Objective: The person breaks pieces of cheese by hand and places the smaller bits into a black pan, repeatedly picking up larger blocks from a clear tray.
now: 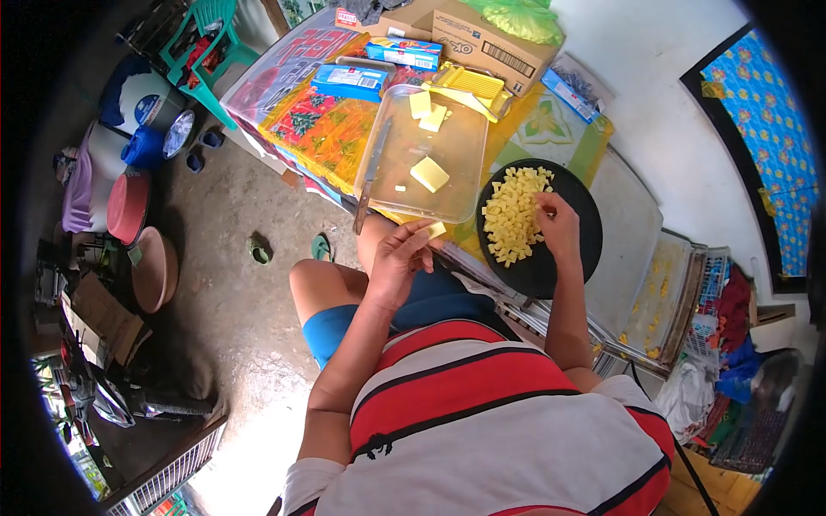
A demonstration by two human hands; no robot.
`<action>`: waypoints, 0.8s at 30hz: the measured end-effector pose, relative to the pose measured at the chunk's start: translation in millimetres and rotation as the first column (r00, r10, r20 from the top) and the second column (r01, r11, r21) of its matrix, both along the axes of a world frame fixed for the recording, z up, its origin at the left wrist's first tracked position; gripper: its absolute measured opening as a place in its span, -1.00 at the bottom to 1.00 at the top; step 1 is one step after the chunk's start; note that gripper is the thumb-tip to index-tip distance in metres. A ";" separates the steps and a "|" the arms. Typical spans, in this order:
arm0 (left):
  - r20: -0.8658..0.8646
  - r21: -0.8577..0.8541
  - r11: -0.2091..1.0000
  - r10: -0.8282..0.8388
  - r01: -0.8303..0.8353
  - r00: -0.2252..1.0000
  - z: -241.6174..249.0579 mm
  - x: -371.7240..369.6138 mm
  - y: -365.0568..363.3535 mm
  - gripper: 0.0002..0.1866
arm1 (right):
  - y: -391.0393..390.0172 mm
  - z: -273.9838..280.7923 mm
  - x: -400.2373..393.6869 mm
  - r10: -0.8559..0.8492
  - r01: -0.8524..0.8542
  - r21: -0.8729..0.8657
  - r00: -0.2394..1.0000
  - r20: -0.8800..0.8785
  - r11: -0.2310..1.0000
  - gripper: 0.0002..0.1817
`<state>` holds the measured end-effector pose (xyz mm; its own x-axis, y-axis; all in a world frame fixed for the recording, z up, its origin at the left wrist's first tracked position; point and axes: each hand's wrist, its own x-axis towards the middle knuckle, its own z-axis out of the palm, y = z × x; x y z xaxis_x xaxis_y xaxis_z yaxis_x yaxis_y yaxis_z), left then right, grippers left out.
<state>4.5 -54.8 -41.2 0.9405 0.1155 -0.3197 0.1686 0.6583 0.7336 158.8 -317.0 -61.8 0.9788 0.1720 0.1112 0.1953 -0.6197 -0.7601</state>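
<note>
My left hand [403, 263] pinches a small slab of pale yellow cheese [437, 230] just off the near edge of a clear plastic tray [469, 193]. My right hand [559, 222] is over a round black pan [587, 225], its fingers curled together at a heap of small cheese cubes [513, 215]. What those fingertips hold, if anything, is hidden. Larger cheese blocks [429, 175] and a few scraps lie in the tray. A knife [372, 172] rests along the tray's left rim, its wooden handle toward me.
Behind the tray are blue boxes [348, 82], a yellow slicer-like plastic tool [471, 84] and a cardboard carton [495, 43]. A tray with yellow bits [658, 297] stands at right. Basins [155, 268], a green chair [206, 43] and slippers [259, 248] are on the floor at left.
</note>
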 end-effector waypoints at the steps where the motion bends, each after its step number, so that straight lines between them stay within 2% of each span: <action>1: -0.001 -0.004 1.000 -0.012 0.012 1.000 -0.6 0.1 -0.4 -0.70 | -3.5 -5.3 2.6 -0.002 0.003 -0.022 1.000 0.019 1.000 -0.73; 8: -0.022 0.042 0.999 0.013 -0.012 1.000 0.8 -0.1 -2.1 -0.65 | -9.5 -15.5 6.5 -0.021 0.023 -0.076 0.999 0.031 0.997 -0.71; 11: -0.029 0.053 0.999 0.009 -0.007 1.000 1.7 0.0 -0.9 -0.70 | -2.6 -1.1 0.6 -0.067 0.076 -0.196 0.996 0.055 0.978 -0.72; 14: -0.009 0.059 0.998 -0.015 0.015 1.000 4.0 -0.1 -1.7 -0.72 | -5.3 -9.0 3.1 -0.026 0.059 -0.202 0.986 0.164 0.978 -0.73; 17: -0.015 0.072 0.997 -0.019 0.020 1.000 3.6 0.1 -3.4 -0.75 | 4.3 -1.7 -2.1 0.010 0.021 -0.132 0.973 0.232 0.991 -0.74; 20: -0.016 0.071 0.997 -0.041 0.042 0.999 1.6 1.3 -5.0 -0.76 | 27.5 7.3 -17.3 0.123 -0.101 0.288 0.991 -0.060 0.952 -0.74; 22: -0.006 0.091 0.994 -0.061 0.062 0.998 0.5 1.9 -6.3 -0.77 | 44.7 20.3 -32.6 0.388 -0.190 0.580 0.891 -0.237 0.792 -0.72; 24: 0.003 0.103 0.992 -0.079 0.079 0.997 0.4 2.3 -8.0 -0.77 | 58.2 26.5 -46.9 0.550 -0.215 0.693 0.778 -0.304 0.688 -0.73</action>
